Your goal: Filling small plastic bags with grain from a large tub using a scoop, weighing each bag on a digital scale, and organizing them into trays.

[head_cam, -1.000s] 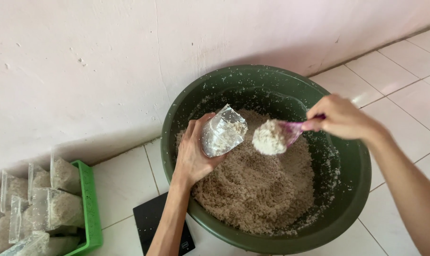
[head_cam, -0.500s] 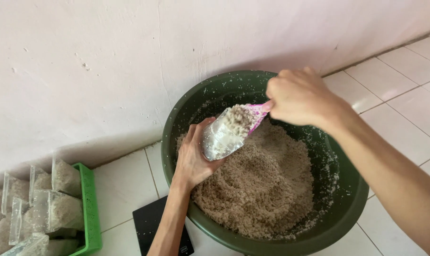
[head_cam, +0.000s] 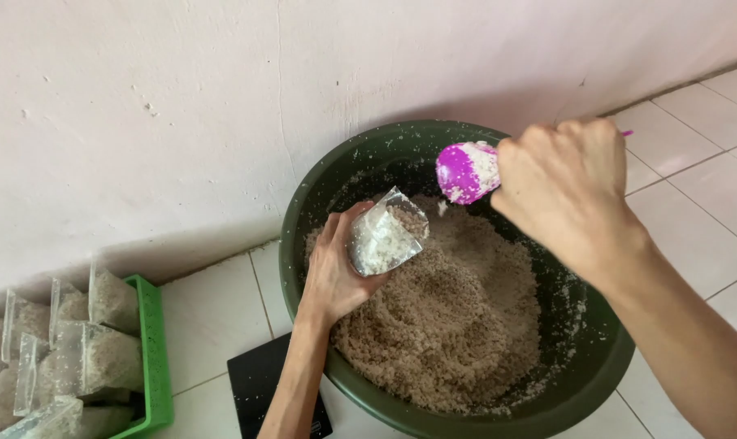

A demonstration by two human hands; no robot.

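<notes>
Clear plastic bag (head_cam: 387,236), part-filled, is held clamped in the left hand (head_cam: 336,272) fingers over the green basin (head_cam: 320,203), its mouth tilted up-right toward the magenta scoop (head_cam: 464,172) gripped just beside it by the right hand (head_cam: 567,191).

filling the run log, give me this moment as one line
left hand: holds clear bag part filled | right hand: holds pink scoop above green basin | grain mix in basin
</notes>
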